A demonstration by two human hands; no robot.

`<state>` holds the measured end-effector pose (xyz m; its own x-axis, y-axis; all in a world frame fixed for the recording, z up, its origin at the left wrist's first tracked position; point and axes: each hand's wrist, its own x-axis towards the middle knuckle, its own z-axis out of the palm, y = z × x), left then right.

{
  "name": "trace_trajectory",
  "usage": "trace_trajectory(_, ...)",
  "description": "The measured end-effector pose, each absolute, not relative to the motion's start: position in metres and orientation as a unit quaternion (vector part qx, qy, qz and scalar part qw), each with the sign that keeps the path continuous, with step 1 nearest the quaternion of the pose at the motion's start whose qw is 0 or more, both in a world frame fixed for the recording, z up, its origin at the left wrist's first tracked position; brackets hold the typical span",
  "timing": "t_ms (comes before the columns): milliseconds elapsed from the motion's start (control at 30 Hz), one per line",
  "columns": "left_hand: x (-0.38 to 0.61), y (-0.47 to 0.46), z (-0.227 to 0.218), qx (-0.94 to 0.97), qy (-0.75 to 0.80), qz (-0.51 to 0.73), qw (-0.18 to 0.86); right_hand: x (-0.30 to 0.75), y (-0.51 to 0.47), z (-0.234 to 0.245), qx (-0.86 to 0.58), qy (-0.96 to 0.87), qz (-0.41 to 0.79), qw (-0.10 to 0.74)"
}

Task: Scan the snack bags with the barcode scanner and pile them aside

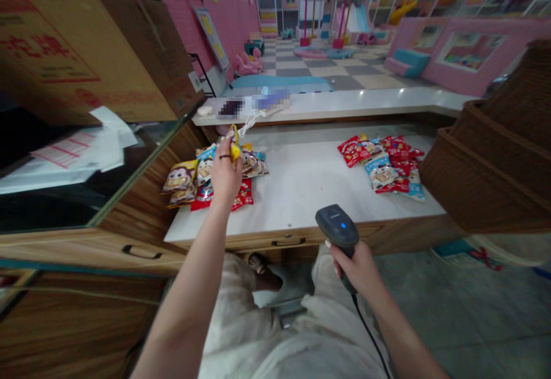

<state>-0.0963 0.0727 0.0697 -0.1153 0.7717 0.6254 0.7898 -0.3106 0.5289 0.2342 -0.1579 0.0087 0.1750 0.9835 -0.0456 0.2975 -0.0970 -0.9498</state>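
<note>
A person's left hand [225, 175], a dark ring on one finger, pinches a small yellow packet [235, 146] in a tight grip above a heap of monkey-print snack bags [181, 176] on a white-topped desk [301, 195]. The packet's exact shape is hard to make out in the dim view, and a thin white string [249, 126] appears to trail from near it. The right hand [355, 267] is closed in a full grip around the handle of a black barcode scanner [337, 228], held over the near edge of the desk with its blue light lit and a black cord [369, 333] hanging down. A second heap of red and blue snack bags [381, 163] lies well apart on the desk's far side, beside a stepped wicker basket [486, 172]. Loose papers [103, 143] lie under a large cardboard box [86, 51] at left. Blurred items [253, 103] sit on a raised white ledge [344, 103], with a pink children's play area [465, 51] beyond.
</note>
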Motion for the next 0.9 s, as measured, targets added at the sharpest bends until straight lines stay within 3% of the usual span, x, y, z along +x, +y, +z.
trace_trajectory(167, -0.131, 0.103, 0.071, -0.696, -0.650, -0.305, 0.011, 0.233, -0.157, 0.013, -0.625, -0.508, 0.398, 0.440)
trace_trajectory(367, -0.106, 0.104, 0.056, -0.700, -0.589, -0.404, 0.012, 0.239, -0.156, 0.021, -0.626, -0.493, 0.400, 0.453)
trace_trajectory(900, 0.236, 0.052, -0.016, -0.839, -0.321, -0.368, -0.241, 0.302, -0.180, 0.021, -0.667, -0.403, 0.390, 0.491)
